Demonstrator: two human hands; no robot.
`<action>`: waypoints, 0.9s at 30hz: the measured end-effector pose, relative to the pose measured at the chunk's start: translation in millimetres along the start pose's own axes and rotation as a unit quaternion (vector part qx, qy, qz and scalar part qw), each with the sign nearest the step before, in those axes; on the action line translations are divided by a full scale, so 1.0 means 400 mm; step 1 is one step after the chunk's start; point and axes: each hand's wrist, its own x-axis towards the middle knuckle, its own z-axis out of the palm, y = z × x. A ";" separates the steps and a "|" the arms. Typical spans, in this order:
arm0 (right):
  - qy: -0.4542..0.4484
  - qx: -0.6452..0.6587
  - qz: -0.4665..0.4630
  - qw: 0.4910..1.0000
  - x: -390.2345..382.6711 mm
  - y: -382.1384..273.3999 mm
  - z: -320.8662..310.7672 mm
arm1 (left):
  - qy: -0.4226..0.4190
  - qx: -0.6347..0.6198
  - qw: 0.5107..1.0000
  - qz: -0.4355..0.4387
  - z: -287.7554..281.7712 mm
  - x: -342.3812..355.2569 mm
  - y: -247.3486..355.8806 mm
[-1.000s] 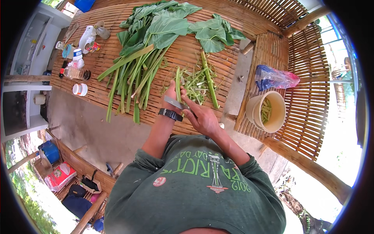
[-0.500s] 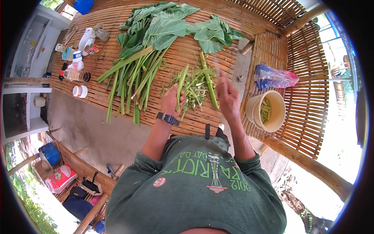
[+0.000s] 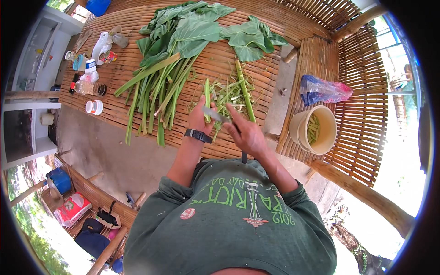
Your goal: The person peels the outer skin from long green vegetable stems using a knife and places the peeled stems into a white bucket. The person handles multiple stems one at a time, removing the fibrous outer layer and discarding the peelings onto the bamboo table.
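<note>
My left hand [image 3: 198, 115], with a dark watch on the wrist, is closed around a short green stalk [image 3: 207, 94] held upright over the table's near edge. My right hand [image 3: 247, 135] grips a knife [image 3: 216, 115], its blade pointing left against the lower part of the stalk. The knife's handle is mostly covered by my fingers. Thin green peelings [image 3: 224, 95] lie heaped just beyond both hands. A longer peeled-looking stalk [image 3: 244, 87] rests to the right of the heap. Left of it lies a bundle of leafy stalks [image 3: 160, 96] with broad green leaves [image 3: 195, 34].
The slatted bamboo table [image 3: 123, 59] carries bottles [image 3: 89, 87] and a white jar [image 3: 94, 107] at its left. On the bamboo bench [image 3: 311, 59] at right stand a cream bucket [image 3: 323, 133] holding cut stalk pieces and a blue-pink plastic bag [image 3: 323, 89].
My right hand has come down and left with the knife, bringing the blade to the stalk. My left hand has shifted slightly left, and the stalk now stands more upright.
</note>
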 end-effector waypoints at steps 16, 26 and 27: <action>-0.011 0.116 -0.006 0.993 0.004 0.004 0.046 | -0.089 0.010 0.996 0.002 -0.009 0.012 -0.022; 0.233 0.259 0.078 0.934 0.069 0.023 -0.185 | -0.189 -0.060 0.974 -0.109 -0.054 0.007 0.007; 0.241 0.261 0.077 0.931 0.068 0.017 -0.192 | -0.187 -0.070 0.973 -0.118 -0.057 0.009 0.008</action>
